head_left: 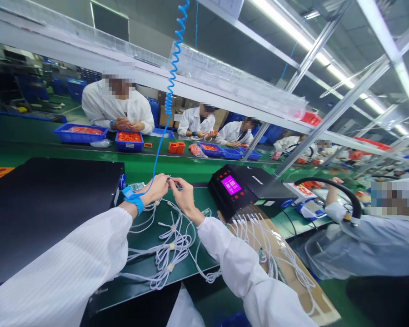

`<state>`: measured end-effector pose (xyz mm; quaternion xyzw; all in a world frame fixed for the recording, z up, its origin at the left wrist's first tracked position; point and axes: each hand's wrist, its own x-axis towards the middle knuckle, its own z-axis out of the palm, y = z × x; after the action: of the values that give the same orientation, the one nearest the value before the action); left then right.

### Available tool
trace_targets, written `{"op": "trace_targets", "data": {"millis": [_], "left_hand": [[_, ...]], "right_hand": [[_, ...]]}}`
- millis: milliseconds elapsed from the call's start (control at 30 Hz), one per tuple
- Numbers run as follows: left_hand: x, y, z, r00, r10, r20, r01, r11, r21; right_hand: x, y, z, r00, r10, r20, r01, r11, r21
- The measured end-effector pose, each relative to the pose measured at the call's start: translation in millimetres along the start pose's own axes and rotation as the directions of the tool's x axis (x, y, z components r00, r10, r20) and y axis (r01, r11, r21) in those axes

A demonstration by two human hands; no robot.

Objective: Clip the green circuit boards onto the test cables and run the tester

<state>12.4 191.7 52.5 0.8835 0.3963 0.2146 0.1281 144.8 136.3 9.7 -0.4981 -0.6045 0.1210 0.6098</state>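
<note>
My left hand (157, 188), with a blue wrist strap (133, 199) on its wrist, is pinched closed above the green mat. My right hand (184, 195) meets it, thumb and finger pressed together. Between the fingertips is a small dark piece (169, 178), too small to name. Below both hands lie bundled white cables (172, 254), tied in places with pale bands. Beside my left hand sits a small circuit board in clear wrapping (136, 186). Another little green board (206, 212) lies by my right wrist.
A black tester with a lit magenta screen (231, 185) stands to the right, white leads (248, 225) plugged into it. A large black box (54, 213) fills the left. A coiled blue cord (175, 59) hangs overhead. Co-workers sit across the green belt (136, 159) and at right.
</note>
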Motion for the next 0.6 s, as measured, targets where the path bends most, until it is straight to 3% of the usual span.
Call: {"op": "trace_targets", "data": {"millis": [100,333,433,600], "left_hand": [[1,-2,-0.9,0.998,0.043,-0.042,-0.042,0.999,0.019],[-1,3,-6.6,0.979,-0.063,-0.196,0.065,0.998,0.002],[-1,5,-9.0,0.978,-0.047,-0.203,0.045,0.999,-0.015],[0,4,-8.3,0.985,-0.012,-0.173,0.013,1.0,0.001]], "right_hand": [[4,-2,-2,0.999,0.033,-0.014,-0.033,0.998,0.046],[12,-8,-7,0.997,0.013,-0.071,-0.011,0.999,0.032],[12,-8,-7,0.997,0.007,-0.079,-0.001,0.997,0.072],[11,-10,-3,0.987,0.128,-0.098,-0.109,0.979,0.173]]}}
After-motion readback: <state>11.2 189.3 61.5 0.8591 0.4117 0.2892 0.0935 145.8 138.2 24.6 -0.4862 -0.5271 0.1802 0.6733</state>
